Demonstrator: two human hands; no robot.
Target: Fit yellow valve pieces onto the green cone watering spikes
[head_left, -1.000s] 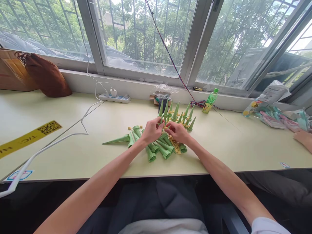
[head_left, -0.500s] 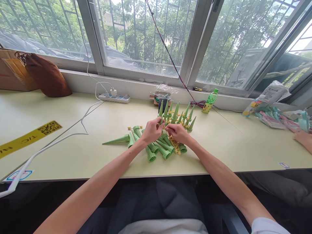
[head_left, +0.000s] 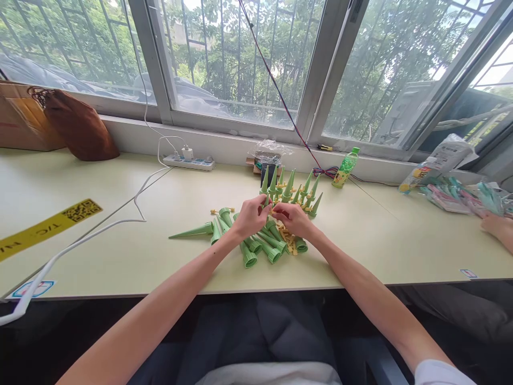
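Close together over the pile, both my hands have their fingers bent inward. My left hand [head_left: 252, 215] is closed on a green plastic spike, whose tip shows above the fingers. My right hand [head_left: 294, 216] pinches a small yellow valve piece [head_left: 273, 213] against it, mostly hidden by the fingertips. Below lie several loose green spikes [head_left: 272, 251] with their round open ends toward me. Loose yellow valve pieces [head_left: 289, 239] are heaped under my right hand. Behind my hands several green spikes [head_left: 288, 187] stand upright with yellow pieces fitted at their bases.
A green drink bottle [head_left: 345, 168] stands at the window sill, with a black box [head_left: 268, 174] to its left. Farther left are a power strip [head_left: 190, 161], a white cable [head_left: 136, 206] and a brown bag [head_left: 78, 125]. At far right another person's hand [head_left: 497, 230] touches plastic packets [head_left: 449, 198].
My hands stay in nearly the same place, with only slight finger movement around the spike. At far right the other person's hand and a packet have shifted a little.
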